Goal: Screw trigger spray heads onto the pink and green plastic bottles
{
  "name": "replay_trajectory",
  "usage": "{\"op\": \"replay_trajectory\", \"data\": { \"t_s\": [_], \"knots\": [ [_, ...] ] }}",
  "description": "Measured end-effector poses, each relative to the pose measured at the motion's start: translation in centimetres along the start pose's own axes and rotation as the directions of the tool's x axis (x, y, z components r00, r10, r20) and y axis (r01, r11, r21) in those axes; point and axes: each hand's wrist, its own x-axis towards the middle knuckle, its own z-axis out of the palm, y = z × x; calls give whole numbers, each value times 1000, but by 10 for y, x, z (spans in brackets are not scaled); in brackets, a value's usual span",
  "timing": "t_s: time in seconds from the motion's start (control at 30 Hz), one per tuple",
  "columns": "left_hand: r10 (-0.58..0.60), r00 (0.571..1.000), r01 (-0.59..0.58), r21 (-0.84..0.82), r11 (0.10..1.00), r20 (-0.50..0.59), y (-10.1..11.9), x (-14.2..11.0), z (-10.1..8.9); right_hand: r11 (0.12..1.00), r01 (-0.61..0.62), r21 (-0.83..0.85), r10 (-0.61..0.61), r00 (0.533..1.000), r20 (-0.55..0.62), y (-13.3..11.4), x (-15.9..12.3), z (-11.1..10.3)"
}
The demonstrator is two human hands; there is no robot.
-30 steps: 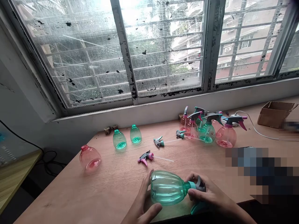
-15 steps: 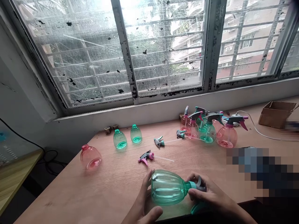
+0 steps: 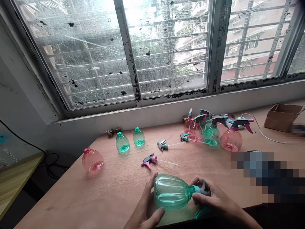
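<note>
– Barely anything's moved since the earlier frames, just a tiny shift of the view. Green bottle (image 3: 170, 192), left hand (image 3: 145, 208) and right hand (image 3: 215, 198) look pretty much parked. Where's it sitting, exactly?

– On its side at the near edge of the desk (image 3: 114, 197), base pointing left, neck right. Can't tell if it's touching the wood or held just above.

– And the fingers?

– Right ones are gripping the sprayer head (image 3: 205, 190), thumb up by the teal collar (image 3: 196, 189). Left ones curve around the base with the thumb spread below; can't tell if they're really squeezing.

– Think it's heavy?

– Doubt it. No liquid that I can make out, so I'd guess light, maybe a bit top-heavy with that head on.

– Fragile?

– Looks like thin clear plastic, so probably flexes or dents before it cracks. Shiny walls might be slick, though the ribs should help. I'd cup the fat part with the left, hold the collar with the right, and keep off the trigger.
</note>
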Motion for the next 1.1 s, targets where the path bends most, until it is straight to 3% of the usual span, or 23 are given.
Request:
{"op": "replay_trajectory", "data": {
  "t_s": [0.27,0.47,0.6,0.77,0.93,1.1],
  "knots": [
    [23,999,-21,-85,996,25,-3,2,1,1000,-6,-3,6,1000,2,-1,0,0],
    [25,1000,-27,-106,994,-19,-9,3,-1,1000,-7,-3,7,1000,-12,-3,-1,2],
    [19,1000,-16,-136,991,17,-7,4,0,1000,-3,-10,3,1000,-10,-3,-1,2],
    [70,997,-69,-86,994,12,-13,4,-1,1000,-6,-1,6,1000,-7,0,0,1],
    [41,999,-41,-58,998,0,-19,2,-3,1000,2,15,-2,1000,-7,0,0,2],
    [-22,999,19,-108,994,-34,-6,2,-3,1000,-7,3,7,1000,-17,-3,-1,3]
  ]
}}
